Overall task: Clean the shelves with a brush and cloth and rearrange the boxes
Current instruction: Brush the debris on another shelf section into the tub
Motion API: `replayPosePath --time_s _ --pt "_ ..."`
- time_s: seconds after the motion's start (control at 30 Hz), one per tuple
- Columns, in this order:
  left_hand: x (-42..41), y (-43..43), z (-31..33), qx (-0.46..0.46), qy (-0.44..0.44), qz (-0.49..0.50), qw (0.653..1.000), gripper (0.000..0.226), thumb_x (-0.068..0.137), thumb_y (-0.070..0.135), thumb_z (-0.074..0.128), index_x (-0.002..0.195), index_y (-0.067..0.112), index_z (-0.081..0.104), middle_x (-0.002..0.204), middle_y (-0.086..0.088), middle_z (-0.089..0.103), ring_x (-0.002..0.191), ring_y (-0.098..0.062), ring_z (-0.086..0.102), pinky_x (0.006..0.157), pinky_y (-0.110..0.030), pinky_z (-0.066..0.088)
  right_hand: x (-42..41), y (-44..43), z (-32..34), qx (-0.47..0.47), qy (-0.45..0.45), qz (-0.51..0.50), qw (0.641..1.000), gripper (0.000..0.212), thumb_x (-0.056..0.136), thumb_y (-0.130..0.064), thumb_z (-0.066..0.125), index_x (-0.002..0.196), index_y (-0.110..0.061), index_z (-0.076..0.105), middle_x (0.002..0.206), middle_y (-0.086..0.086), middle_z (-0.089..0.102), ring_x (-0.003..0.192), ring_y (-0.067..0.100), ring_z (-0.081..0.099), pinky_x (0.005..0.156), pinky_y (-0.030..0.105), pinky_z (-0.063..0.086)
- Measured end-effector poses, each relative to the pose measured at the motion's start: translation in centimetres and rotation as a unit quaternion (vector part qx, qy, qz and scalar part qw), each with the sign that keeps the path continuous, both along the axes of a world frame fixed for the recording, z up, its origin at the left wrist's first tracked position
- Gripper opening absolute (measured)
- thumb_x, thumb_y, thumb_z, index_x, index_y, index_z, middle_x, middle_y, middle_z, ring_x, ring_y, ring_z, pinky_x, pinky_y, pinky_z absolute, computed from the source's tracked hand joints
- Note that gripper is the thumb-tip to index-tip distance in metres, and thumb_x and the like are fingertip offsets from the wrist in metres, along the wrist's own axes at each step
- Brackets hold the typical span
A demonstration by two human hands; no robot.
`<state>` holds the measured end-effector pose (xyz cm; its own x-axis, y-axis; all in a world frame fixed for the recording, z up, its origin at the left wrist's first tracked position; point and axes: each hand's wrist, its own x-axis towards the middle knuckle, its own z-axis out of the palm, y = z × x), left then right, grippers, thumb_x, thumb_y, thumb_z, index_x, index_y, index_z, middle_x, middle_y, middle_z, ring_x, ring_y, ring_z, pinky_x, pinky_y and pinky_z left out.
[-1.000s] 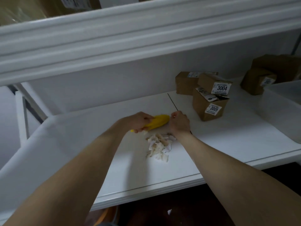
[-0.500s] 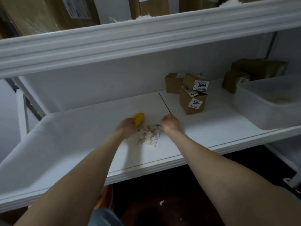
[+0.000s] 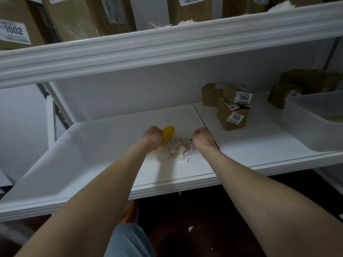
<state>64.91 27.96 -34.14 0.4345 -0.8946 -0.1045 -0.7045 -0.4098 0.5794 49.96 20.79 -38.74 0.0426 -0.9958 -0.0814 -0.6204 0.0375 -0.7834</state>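
Note:
My left hand [image 3: 153,136] grips a yellow brush [image 3: 168,133] on the white shelf [image 3: 92,154], with the brush head at the left edge of a small pile of pale paper scraps [image 3: 179,152]. At the pile's right edge my right hand [image 3: 202,138] rests as a curled fist; nothing shows inside it. Right of my hands stand small cardboard boxes: one labelled 3005 [image 3: 232,117], one labelled 3004 [image 3: 239,95] lying on top of it, and a third [image 3: 210,94] behind. No cloth is visible.
A translucent plastic bin [image 3: 306,127] stands at the shelf's right end, with brown boxes [image 3: 284,93] behind it. The upper shelf [image 3: 167,47] overhangs and carries large cartons, one marked 1002 [image 3: 14,30]. A seam [image 3: 199,115] crosses the shelf board. The floor below is dark.
The brush and my left hand have drawn left, away from my right hand, leaving the scrap pile between them. My view has pulled back and risen, showing the upper shelf's cartons.

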Motion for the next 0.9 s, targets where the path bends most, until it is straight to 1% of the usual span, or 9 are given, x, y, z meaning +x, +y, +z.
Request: replayPosePath --time_s 0.1,0.13,0.23,0.3,0.47,0.57,0.63,0.8,0.9 --pt "0.0 -0.8 1.1 -0.042 0.017 0.002 0.999 0.025 0.092 0.007 0.04 0.097 -0.005 0.062 0.096 -0.03 0.064 0.088 -0.042 0.063 0.072 -0.043 0.052 -0.3 -0.3 0.2 -0.044 -0.01 -0.007 0.999 0.038 0.094 -0.012 0.037 0.126 -0.009 0.056 0.132 0.016 0.052 0.12 0.033 0.049 0.092 0.03 0.04" --pt "-0.2 -1.1 1.1 -0.05 0.029 -0.001 0.998 0.024 0.091 0.005 0.041 0.101 -0.004 0.061 0.098 -0.028 0.064 0.089 -0.041 0.063 0.072 -0.043 0.052 -0.5 -0.5 0.2 -0.052 -0.019 -0.014 0.998 0.038 0.094 -0.013 0.037 0.127 -0.012 0.056 0.133 0.015 0.051 0.122 0.033 0.047 0.096 0.03 0.038" --pt "-0.4 -2.0 0.9 -0.072 0.05 -0.007 0.996 0.022 0.088 0.003 0.038 0.077 0.007 0.057 0.07 -0.016 0.055 0.051 -0.025 0.047 0.045 -0.026 0.035 -1.2 -0.9 -0.1 -0.058 -0.052 -0.042 0.996 0.035 0.093 -0.015 0.04 0.125 -0.017 0.055 0.13 0.015 0.051 0.122 0.033 0.046 0.097 0.03 0.037" --pt "-0.6 -2.6 0.6 -0.088 0.062 0.012 0.994 0.026 0.087 0.003 0.037 0.07 0.011 0.055 0.059 -0.009 0.05 0.047 -0.021 0.041 0.045 -0.022 0.029 -1.5 -1.2 -0.4 -0.059 -0.056 -0.041 0.996 0.033 0.093 -0.015 0.041 0.123 -0.017 0.056 0.128 0.015 0.052 0.121 0.032 0.046 0.094 0.029 0.037" --pt "-0.7 -3.3 0.4 -0.128 0.061 0.047 0.989 0.023 0.09 0.006 0.043 0.09 0.007 0.067 0.076 -0.02 0.064 0.07 -0.035 0.06 0.056 -0.031 0.04 -1.7 -0.9 -0.7 -0.06 -0.081 -0.042 0.994 0.032 0.092 -0.015 0.042 0.12 -0.018 0.057 0.125 0.014 0.052 0.117 0.034 0.049 0.092 0.029 0.04" --pt "0.4 -3.7 -0.1 -0.129 0.053 0.1 0.985 0.027 0.092 0.013 0.048 0.107 -0.002 0.066 0.102 -0.027 0.067 0.097 -0.042 0.064 0.076 -0.047 0.052 -2.1 -0.7 -0.9 -0.065 -0.076 -0.035 0.994 0.033 0.093 -0.014 0.041 0.121 -0.017 0.058 0.127 0.015 0.053 0.117 0.034 0.051 0.093 0.031 0.041" --pt "1.2 -3.3 -0.8 -0.115 0.04 0.138 0.983 0.03 0.093 0.014 0.047 0.11 -0.005 0.063 0.109 -0.028 0.065 0.103 -0.042 0.063 0.085 -0.048 0.051 -2.4 -0.3 -1.2 -0.061 -0.073 -0.039 0.995 0.033 0.093 -0.013 0.041 0.122 -0.016 0.058 0.128 0.015 0.053 0.117 0.035 0.051 0.095 0.033 0.042" --pt "2.8 -2.0 -1.8 -0.081 0.03 0.184 0.979 0.028 0.093 0.008 0.043 0.108 -0.01 0.058 0.112 -0.029 0.062 0.105 -0.041 0.061 0.085 -0.046 0.051 -2.4 1.0 -1.7 -0.055 -0.073 -0.046 0.995 0.033 0.093 -0.013 0.042 0.122 -0.017 0.058 0.128 0.013 0.052 0.114 0.034 0.053 0.092 0.033 0.043" --pt "2.7 -1.5 -1.4 -0.067 0.013 0.16 0.985 0.025 0.095 0.014 0.044 0.082 -0.005 0.055 0.113 -0.028 0.061 0.105 -0.04 0.06 0.081 -0.042 0.05 -2.3 1.4 -1.3 -0.041 -0.063 -0.037 0.997 0.035 0.094 -0.015 0.042 0.125 -0.017 0.056 0.131 0.012 0.052 0.115 0.033 0.053 0.09 0.031 0.045"
